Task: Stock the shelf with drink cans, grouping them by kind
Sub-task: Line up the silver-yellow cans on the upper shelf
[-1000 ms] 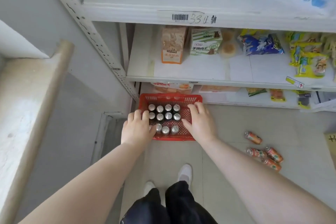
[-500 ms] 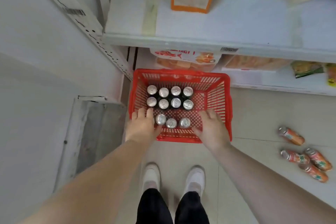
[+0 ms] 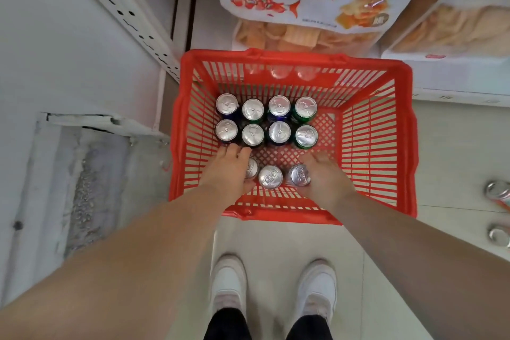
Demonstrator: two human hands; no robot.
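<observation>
A red plastic basket [image 3: 378, 130] stands on the floor in front of the bottom shelf. Several upright drink cans stand in it, silver tops up: two rows of blue and green cans [image 3: 278, 119] at the back and three cans nearer me. My left hand [image 3: 227, 172] reaches into the basket and curls round the near left can [image 3: 252, 168], which it half hides. My right hand [image 3: 327, 176] wraps the near right can [image 3: 299, 176] from the right. The middle near can [image 3: 270, 176] stands free between them.
Snack bags [image 3: 303, 0] fill the bottom shelf just behind the basket. The shelf's perforated upright [image 3: 129, 16] runs along the left. Two cans [image 3: 498, 192] lie on the floor at the right edge. My white shoes [image 3: 229, 284] stand just before the basket.
I have bent down towards the basket, so it fills more of the view. Both hands went from the basket's rim down inside it and closed round the outer two near cans.
</observation>
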